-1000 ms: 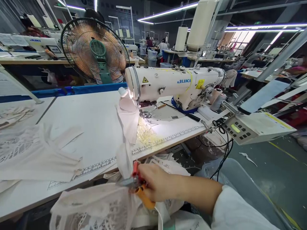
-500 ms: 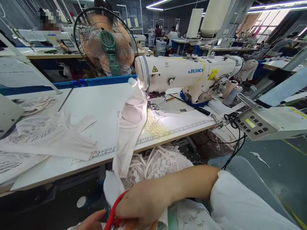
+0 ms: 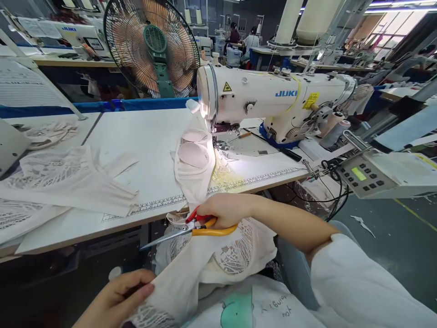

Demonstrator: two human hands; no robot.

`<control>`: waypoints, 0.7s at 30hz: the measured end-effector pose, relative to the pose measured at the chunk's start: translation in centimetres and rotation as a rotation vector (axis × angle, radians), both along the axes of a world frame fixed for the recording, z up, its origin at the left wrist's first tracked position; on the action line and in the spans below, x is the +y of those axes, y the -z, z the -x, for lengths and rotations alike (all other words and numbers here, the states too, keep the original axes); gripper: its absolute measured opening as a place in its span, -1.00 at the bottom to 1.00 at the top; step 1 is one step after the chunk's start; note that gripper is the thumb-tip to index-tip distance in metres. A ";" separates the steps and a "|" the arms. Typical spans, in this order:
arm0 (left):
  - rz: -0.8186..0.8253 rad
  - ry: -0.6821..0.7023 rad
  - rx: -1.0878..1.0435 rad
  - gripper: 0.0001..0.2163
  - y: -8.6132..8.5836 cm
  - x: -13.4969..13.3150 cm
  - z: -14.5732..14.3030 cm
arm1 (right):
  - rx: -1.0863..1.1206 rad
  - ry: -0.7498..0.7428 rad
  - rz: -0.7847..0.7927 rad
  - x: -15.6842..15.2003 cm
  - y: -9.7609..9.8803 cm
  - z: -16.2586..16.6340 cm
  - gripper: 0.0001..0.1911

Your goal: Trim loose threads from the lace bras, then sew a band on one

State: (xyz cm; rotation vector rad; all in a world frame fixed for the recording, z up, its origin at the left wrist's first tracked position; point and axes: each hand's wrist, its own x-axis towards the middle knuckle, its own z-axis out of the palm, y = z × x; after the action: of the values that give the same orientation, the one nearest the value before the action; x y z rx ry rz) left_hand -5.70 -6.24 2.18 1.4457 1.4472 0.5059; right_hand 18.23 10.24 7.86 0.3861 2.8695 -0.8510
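My right hand [image 3: 227, 209] is closed on a pair of scissors [image 3: 213, 232] with orange and red handles, just in front of the table edge. The slim blades point left, over a cream lace bra [image 3: 239, 253] draped across my lap. With thumb and fingers, my left hand [image 3: 119, 294] pinches this bra's band at lower left, where lace shows below the fingers. Another cream bra [image 3: 195, 171] with smooth cups lies by the needle of the white sewing machine [image 3: 252, 93]. Its lower end hangs toward my right hand, which hides where it goes.
Several lace pieces [image 3: 68, 182] lie on the table's left part. A ruler strip [image 3: 262, 177] runs along the front edge. A black-handled tool [image 3: 290, 155] lies by the machine base, a control box [image 3: 367, 175] juts out at right, and a large fan [image 3: 153, 45] stands behind.
My right hand has risen toward the table edge with the scissors, whose blades now show. My left hand has come further into view, pinching the lace bra's band. The view has shifted slightly.
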 end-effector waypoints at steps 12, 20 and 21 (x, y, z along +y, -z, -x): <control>0.083 0.000 0.034 -0.66 0.8 1.8 -0.1 | 0.000 -0.129 0.170 -2.4 0.0 2.4 -0.82; -0.298 -0.271 0.017 -0.83 0.7 2.8 -6.0 | 0.059 -0.036 0.229 -0.1 0.7 2.1 -0.78; -0.271 -0.281 -0.040 -0.84 0.6 3.0 -6.0 | 0.055 -0.023 0.221 0.1 0.7 2.0 -0.78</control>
State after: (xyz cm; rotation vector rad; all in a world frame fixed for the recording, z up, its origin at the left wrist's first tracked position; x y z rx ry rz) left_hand 0.34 -3.26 1.56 1.4351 1.6048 0.9312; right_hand 16.21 10.29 7.15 0.3075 2.7820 -1.1771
